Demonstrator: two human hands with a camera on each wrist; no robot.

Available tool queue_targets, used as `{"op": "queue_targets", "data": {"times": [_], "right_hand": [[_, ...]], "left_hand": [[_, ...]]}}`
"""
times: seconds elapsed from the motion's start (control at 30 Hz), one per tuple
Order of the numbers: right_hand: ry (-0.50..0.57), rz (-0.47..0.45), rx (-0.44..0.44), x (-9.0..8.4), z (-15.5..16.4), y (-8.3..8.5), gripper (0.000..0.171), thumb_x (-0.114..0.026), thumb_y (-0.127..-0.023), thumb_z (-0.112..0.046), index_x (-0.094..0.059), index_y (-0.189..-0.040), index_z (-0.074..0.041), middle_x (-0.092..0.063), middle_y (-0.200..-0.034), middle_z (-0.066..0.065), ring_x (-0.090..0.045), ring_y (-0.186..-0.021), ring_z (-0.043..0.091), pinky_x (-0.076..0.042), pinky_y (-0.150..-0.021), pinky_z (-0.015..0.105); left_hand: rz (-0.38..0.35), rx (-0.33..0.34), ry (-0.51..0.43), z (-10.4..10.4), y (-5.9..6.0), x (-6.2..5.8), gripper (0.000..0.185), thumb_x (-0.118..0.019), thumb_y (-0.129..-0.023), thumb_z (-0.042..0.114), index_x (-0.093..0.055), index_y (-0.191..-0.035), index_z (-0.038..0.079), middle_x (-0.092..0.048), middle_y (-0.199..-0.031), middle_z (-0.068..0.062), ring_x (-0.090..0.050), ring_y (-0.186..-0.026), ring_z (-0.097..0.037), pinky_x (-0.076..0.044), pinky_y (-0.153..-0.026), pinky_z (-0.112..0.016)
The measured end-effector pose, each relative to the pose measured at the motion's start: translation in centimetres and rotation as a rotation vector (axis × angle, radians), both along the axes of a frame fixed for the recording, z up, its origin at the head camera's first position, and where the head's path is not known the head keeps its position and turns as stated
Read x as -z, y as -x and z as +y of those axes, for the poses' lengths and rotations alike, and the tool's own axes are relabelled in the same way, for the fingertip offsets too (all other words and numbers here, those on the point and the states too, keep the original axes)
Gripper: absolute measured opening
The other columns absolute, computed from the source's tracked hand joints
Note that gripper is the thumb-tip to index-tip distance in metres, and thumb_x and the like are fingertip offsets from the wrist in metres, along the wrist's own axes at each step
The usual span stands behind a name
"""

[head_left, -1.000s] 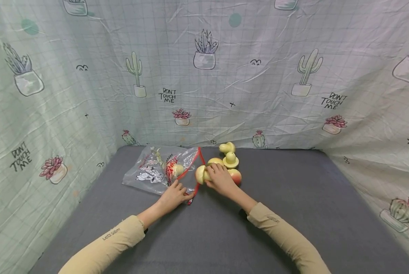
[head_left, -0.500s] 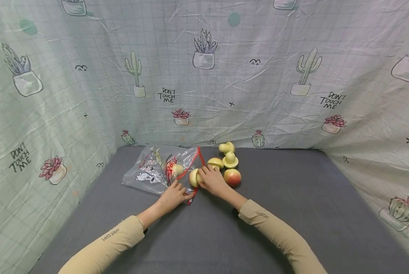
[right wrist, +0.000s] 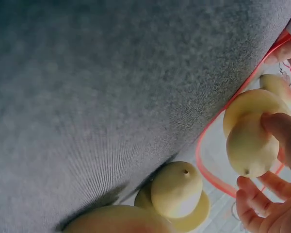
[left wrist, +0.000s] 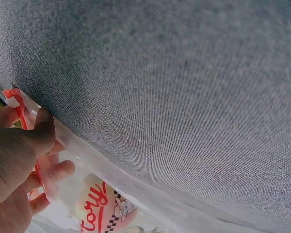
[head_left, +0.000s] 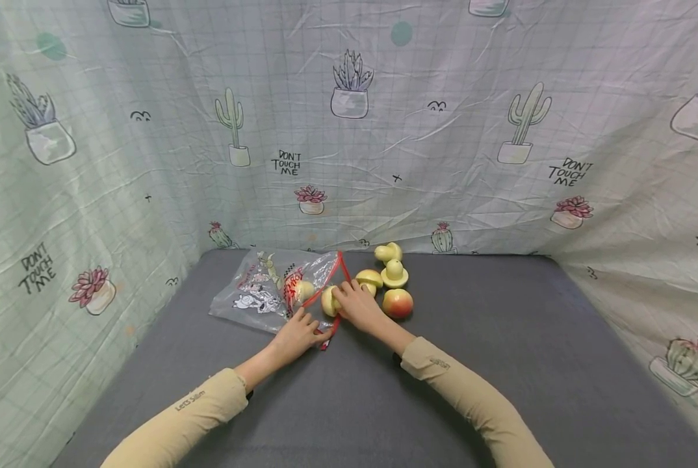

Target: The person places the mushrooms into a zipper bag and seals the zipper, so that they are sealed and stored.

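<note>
L hand (head_left: 293, 335) pinched the red edge (left wrist: 22, 110) of a bag (head_left: 270, 296): limp, slippery, prob. best held there. R hand (head_left: 357, 305), at 2 o'clock from it, gripped the near mushroom (right wrist: 252, 136) by its stem at the bag's mouth; smooth, firm, prob. light, stem = safest hold. Far mushroom (head_left: 388, 253) lay at R hand's 1 o'clock.

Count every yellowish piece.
6: held piece in the right hand; bagged piece inside the bag; on the table, rearmost piece, knobbed piece before it, domed piece left of that, red-tinged piece nearest. More may be hidden.
</note>
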State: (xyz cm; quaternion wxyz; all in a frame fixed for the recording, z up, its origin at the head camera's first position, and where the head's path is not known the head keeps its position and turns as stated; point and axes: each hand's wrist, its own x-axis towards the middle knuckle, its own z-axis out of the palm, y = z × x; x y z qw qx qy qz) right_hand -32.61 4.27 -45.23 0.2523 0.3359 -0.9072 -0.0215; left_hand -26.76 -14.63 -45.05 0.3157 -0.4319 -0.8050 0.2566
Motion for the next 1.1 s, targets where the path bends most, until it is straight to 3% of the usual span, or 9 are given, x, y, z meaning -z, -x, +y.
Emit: {"op": "queue_targets", "data": {"times": [0.17, 0.43, 0.67, 0.93, 1.1], "right_hand": [[-0.043, 0.006, -0.029, -0.5, 0.4, -0.7, 0.026, -0.061, -0.081, -0.027, -0.053, -0.104, -0.016, -0.054, -0.1, 0.002, -0.05, -0.084, 0.019, -0.042, -0.062, 0.03], [-0.047, -0.085, -0.113, -0.9, 1.9, -1.4, 0.025, -0.064, -0.079, -0.018, -0.058, -0.104, -0.02, -0.058, -0.098, -0.001, -0.057, -0.083, 0.014, -0.043, -0.059, 0.026], [-0.04, -0.121, -0.157, -0.9, 2.2, -1.7, 0.027, -0.063, -0.08, -0.019, -0.063, -0.108, -0.018, -0.062, -0.109, 0.001, -0.059, -0.094, 0.017, -0.048, -0.068, 0.032], [-0.066, -0.14, -0.154, -0.6, 1.9, -1.4, 0.034, -0.06, -0.083, -0.021, -0.059, -0.117, -0.018, -0.058, -0.119, 0.003, -0.056, -0.101, 0.019, -0.048, -0.072, 0.034], [-0.096, -0.149, -0.126, -0.4, 1.6, -1.4, 0.042, -0.059, -0.083, -0.024, -0.053, -0.124, -0.017, -0.054, -0.125, 0.005, -0.055, -0.1, 0.021, -0.048, -0.071, 0.034]], "left_hand": [[0.009, 0.021, -0.024, 0.0, 0.0, 0.0, 0.034, -0.053, -0.074, 0.026, -0.062, -0.104, 0.039, -0.056, -0.072, 0.006, -0.046, -0.063, -0.012, -0.041, -0.074, -0.033], [-0.007, 0.009, -0.029, 0.0, 0.0, 0.0, 0.036, -0.053, -0.076, 0.023, -0.061, -0.106, 0.039, -0.055, -0.072, 0.006, -0.044, -0.062, -0.013, -0.041, -0.074, -0.032], [-0.012, -0.001, -0.018, 0.0, 0.0, 0.0, 0.036, -0.052, -0.075, 0.021, -0.06, -0.106, 0.038, -0.055, -0.072, 0.005, -0.045, -0.063, -0.013, -0.041, -0.075, -0.034], [0.012, 0.003, -0.022, 0.0, 0.1, 0.0, 0.037, -0.053, -0.074, 0.025, -0.06, -0.107, 0.04, -0.056, -0.072, 0.006, -0.046, -0.063, -0.012, -0.042, -0.075, -0.034], [-0.012, -0.009, -0.008, 0.2, 0.0, -0.1, 0.038, -0.051, -0.074, 0.023, -0.06, -0.108, 0.038, -0.058, -0.075, 0.006, -0.048, -0.066, -0.013, -0.043, -0.077, -0.034]]}}
